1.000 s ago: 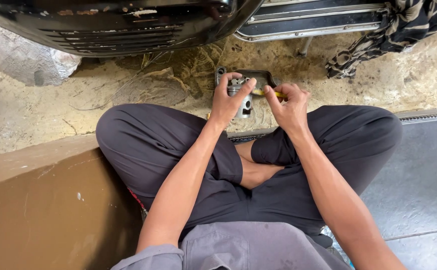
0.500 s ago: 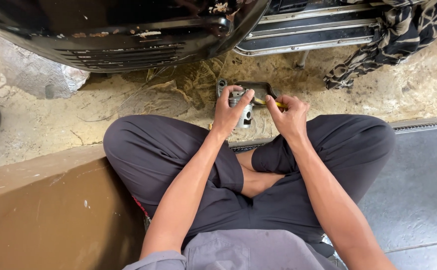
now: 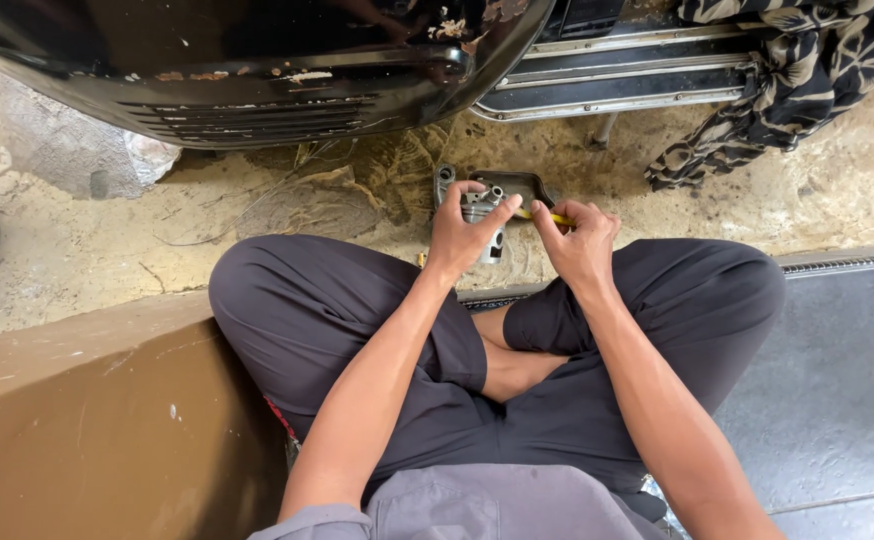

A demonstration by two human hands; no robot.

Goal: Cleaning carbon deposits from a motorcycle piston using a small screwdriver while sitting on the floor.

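Observation:
I sit cross-legged on the ground. My left hand (image 3: 464, 233) grips a small grey metal engine part (image 3: 484, 207), held just above my knees. My right hand (image 3: 577, 240) pinches a thin yellow-handled tool (image 3: 558, 218) whose tip points at that part. Behind both hands a dark metal tray (image 3: 527, 183) lies on the rough stone ground. The tool's tip is hidden by my fingers.
A black scooter body (image 3: 257, 70) with vent slats hangs over the ground ahead. Its footboard with metal strips (image 3: 617, 75) runs to the right, beside a patterned dark cloth (image 3: 787, 90). A brown ledge (image 3: 87, 400) lies at my left, grey tiles (image 3: 837, 380) at my right.
The view has shifted a little, so the hands appear lower and more to the right. Both hands keep their hold on the metal part and the tool.

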